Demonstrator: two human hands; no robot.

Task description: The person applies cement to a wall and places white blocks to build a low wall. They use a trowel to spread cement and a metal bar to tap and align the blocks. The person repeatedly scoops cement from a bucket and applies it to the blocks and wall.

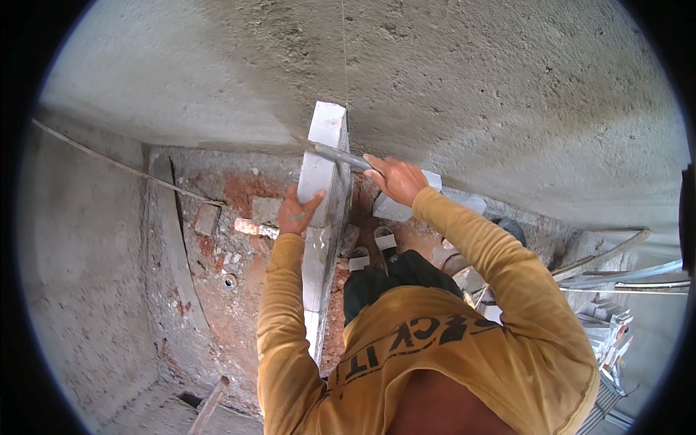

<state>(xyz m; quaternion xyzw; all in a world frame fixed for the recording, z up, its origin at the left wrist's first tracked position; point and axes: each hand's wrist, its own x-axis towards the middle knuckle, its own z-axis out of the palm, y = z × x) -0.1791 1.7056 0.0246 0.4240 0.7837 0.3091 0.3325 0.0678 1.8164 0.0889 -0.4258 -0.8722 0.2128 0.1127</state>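
A narrow, low wall of white blocks (316, 174) runs from the rough plastered wall toward my body. My left hand (299, 210) grips the wall's left edge, thumb over the top face and fingers down the side. In my right hand (396, 179) is a grey bar-like tool (341, 155), held by its right end. It lies across the top of the far white block, with a thin brownish tip past the left edge. Its exact kind I cannot make out.
A thin string (344, 51) comes down the plastered wall (464, 87) to the far block. Left of the blocks, the dirt floor holds a brick piece (207, 219), a mortar-stained wooden piece (246, 226) and a long board (176, 232). Loose white blocks (392, 208) lie on the right.
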